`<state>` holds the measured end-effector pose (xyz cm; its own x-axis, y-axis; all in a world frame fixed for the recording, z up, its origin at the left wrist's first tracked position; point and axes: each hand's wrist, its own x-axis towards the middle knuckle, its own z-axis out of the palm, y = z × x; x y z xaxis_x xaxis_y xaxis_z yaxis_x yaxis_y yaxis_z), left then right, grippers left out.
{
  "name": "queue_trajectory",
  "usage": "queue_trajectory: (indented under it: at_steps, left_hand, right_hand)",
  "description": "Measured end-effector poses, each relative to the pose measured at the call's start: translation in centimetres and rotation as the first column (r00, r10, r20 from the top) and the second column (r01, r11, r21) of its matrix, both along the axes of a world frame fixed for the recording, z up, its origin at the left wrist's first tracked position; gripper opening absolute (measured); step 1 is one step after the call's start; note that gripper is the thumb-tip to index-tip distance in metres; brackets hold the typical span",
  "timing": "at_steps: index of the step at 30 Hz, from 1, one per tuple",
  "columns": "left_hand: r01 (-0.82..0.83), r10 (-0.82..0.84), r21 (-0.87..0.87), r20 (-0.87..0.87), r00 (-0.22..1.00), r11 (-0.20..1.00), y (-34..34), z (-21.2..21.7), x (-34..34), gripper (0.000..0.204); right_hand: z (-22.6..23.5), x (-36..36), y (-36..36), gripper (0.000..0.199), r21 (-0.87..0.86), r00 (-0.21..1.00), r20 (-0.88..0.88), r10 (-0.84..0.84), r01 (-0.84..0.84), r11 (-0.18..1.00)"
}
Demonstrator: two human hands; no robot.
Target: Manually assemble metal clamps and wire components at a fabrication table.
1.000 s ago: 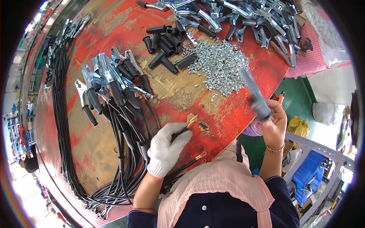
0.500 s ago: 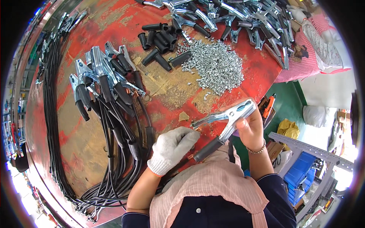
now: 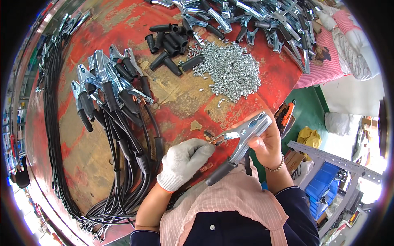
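My right hand [image 3: 264, 143], bare with a beaded bracelet at the wrist, grips a silver spring clamp [image 3: 243, 141] around its jaw end. One clamp arm wears a black handle sleeve [image 3: 221, 171] and points down toward my apron. The other arm is bare metal; its tip reaches the fingertips of my left hand [image 3: 186, 160]. That hand wears a white knit glove, with thumb and fingers pinched together. A copper-coloured cable end [image 3: 213, 142] shows at its fingertips, against the clamp arm's tip. The glove hides most of what it holds.
Clamps with black cables [image 3: 131, 151] lie at left, beside a longer cable bundle [image 3: 51, 119]. Black sleeves [image 3: 170, 43] and a heap of small metal fasteners [image 3: 232, 69] sit beyond my hands. More clamps [image 3: 246, 12] are piled at the far edge. Blue bins [image 3: 324, 184] stand at right.
The clamp has tilted and shifted slightly left in my right hand, its sleeved arm swinging lower. Its bare arm's tip now meets my left fingertips. The whole view has shifted a little.
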<state>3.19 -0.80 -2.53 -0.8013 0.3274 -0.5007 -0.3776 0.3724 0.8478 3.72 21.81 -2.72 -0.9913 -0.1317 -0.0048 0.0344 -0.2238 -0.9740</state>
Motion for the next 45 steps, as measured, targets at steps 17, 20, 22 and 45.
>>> queue_trajectory:
  at_steps: [17, 20, 22, 45]
  left_hand:
    - [0.046, -0.045, -0.017, 0.073, 0.996, 0.999, 0.1, 0.0, -0.3, 0.026]
    - [0.033, -0.033, 0.022, 0.041, 0.999, 0.999, 0.3, 0.1, -0.2, 0.025]
    - [0.052, -0.043, 0.07, -0.119, 0.992, 0.996, 0.8, 0.1, -0.2, 0.023]
    - [-0.112, 0.131, 0.217, -0.075, 0.989, 0.97, 0.7, -0.4, -0.3, 0.024]
  right_hand:
    - [0.6, 0.4, 0.1, 0.067, 0.109, 0.996, 0.072, -0.061, 0.053, 0.993]
    - [0.7, 0.3, 0.2, 0.063, 0.062, 0.998, 0.067, -0.017, 0.013, 0.998]
    - [0.3, 0.1, 0.4, 0.057, -0.019, 0.998, 0.023, 0.05, -0.05, 0.999]
    - [-1.5, -4.5, -1.8, 0.021, 0.199, 0.988, 0.046, 0.148, -0.155, 0.968]
